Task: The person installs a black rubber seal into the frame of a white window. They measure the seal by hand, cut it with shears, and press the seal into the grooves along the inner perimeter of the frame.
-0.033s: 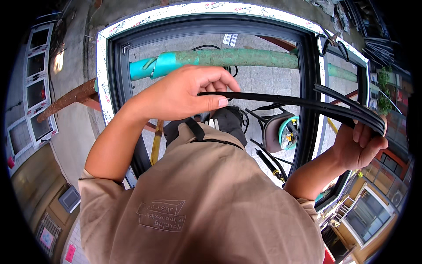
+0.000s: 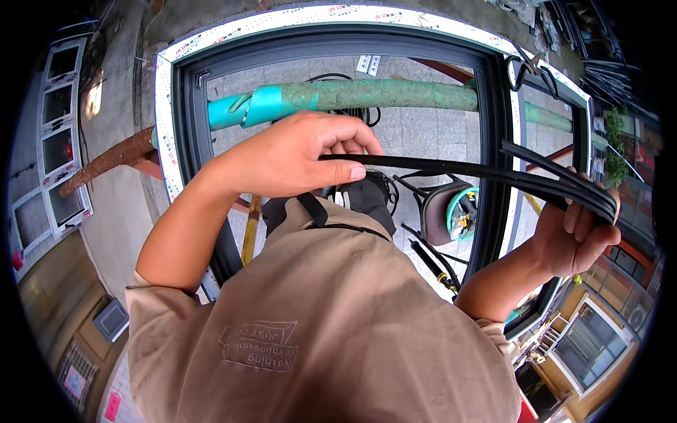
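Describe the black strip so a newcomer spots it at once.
Start at the big dark frame with the white outer border. Across its opening, a thin black strip runs from the left hand to the right hand. Unlike the frame, it is hand-held and bunched in layers at the right hand.

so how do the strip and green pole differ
The strip is black and thin; the green pole is much thicker, with a turquoise section. The strip bunches in layers at the right hand, while the green pole shows as one bar. The left hand also holds the strip; neither holds the green pole. Both run roughly left-to-right.
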Demonstrator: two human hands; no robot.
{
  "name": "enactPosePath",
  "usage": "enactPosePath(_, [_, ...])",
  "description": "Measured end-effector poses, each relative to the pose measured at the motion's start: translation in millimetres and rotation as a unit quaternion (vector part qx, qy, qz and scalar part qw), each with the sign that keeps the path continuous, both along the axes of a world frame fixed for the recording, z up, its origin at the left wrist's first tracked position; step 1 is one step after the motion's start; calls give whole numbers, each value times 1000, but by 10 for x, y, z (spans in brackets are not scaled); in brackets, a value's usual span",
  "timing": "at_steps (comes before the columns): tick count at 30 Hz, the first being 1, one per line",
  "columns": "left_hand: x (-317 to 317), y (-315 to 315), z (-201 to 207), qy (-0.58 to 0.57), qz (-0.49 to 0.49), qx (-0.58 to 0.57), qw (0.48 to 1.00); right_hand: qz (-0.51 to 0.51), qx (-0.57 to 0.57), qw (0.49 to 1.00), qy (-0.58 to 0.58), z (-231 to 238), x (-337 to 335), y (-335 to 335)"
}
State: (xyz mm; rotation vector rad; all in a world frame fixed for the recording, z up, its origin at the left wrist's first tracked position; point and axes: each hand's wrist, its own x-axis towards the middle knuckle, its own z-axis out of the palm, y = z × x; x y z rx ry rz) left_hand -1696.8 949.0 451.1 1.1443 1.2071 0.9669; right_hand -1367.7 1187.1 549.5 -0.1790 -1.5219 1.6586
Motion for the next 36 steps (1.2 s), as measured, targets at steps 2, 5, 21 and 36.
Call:
enactPosePath(2, [20, 9, -2, 50, -60, 39, 996, -3, -9, 1000, 22, 51, 32, -69])
enactPosePath(5, [70, 6, -100, 63, -111, 64, 990, -12, -55, 995, 78, 228, 81, -142])
enactPosePath(21, [94, -5, 74, 113, -142, -8, 983, 22, 158, 885, -437, 238, 325, -285])
enactPosePath(36, [242, -105, -242, 225, -184, 47, 956, 222, 306, 828, -414, -1018, -980, -1244])
